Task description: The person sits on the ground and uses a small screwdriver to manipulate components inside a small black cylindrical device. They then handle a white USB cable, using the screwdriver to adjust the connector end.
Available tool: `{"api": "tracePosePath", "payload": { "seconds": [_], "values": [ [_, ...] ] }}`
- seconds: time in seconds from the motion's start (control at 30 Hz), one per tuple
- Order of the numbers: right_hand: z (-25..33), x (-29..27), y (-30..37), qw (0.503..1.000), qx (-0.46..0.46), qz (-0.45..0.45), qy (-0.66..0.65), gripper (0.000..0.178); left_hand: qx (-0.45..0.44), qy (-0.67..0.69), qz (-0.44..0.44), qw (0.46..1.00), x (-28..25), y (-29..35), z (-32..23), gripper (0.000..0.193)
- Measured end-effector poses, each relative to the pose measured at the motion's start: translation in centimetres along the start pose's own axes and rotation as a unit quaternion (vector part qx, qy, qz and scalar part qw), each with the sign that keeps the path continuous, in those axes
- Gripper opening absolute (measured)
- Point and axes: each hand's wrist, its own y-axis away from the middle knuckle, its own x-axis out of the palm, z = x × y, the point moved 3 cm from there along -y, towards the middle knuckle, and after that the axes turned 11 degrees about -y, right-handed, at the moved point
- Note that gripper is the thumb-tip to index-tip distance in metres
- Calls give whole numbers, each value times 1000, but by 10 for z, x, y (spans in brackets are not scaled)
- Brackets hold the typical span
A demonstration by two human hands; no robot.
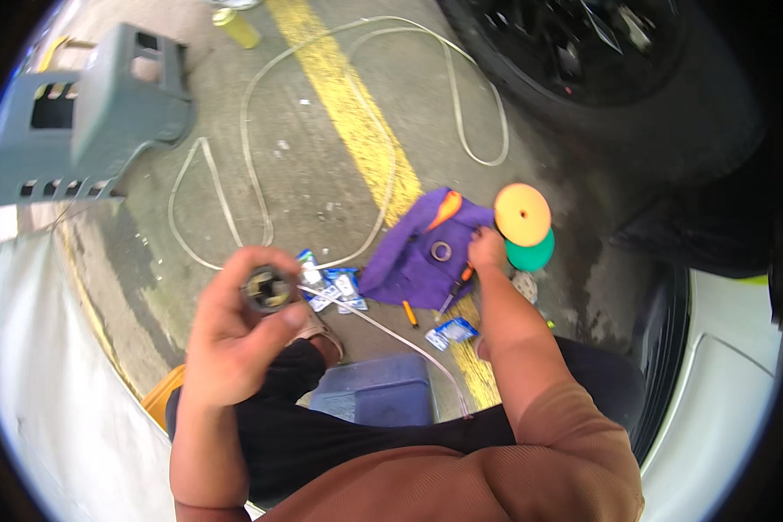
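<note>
My left hand (226, 344) is raised, its fingers and thumb closed around a short, round, dark metal part (268, 290) with a hollow opening facing up. My right hand (489, 250) is down at the right edge of a purple cloth (400, 252), fingers closed; whatever they grip is too small to make out. Just below that hand lies a screwdriver (466, 275) with an orange and black handle. On the cloth rest an orange-handled tool (446, 209) and a roll of tape (441, 251).
An orange round pad (523, 214) overlaps a green one (535, 254) beside the cloth. Nearby lie blue-white packets (452, 332) and an orange marker-like stick (410, 313). A pale hose (245, 130) loops over the floor. A wheel (705, 113) stands at right, a grey plastic step (130, 104) at left.
</note>
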Motion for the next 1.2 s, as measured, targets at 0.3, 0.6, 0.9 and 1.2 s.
{"api": "tracePosePath", "payload": {
  "seconds": [0.3, 0.6, 0.9, 1.2],
  "values": [
    [54, -92, 27, 960, -80, -20, -267, 14, 286, -62, 71, 954, 16, 28, -49, 40],
    [203, -338, 170, 869, -251, 75, -419, 6, 423, -104, 66, 898, 44, 62, -82, 39],
    [225, -319, 236, 725, -305, 173, -593, 9, 418, -35, 66, 905, 53, 57, -77, 29],
    [246, -302, 227, 734, -253, 218, -592, 12, 438, -171, 14, 883, 59, 41, -85, 24]
  ]
}}
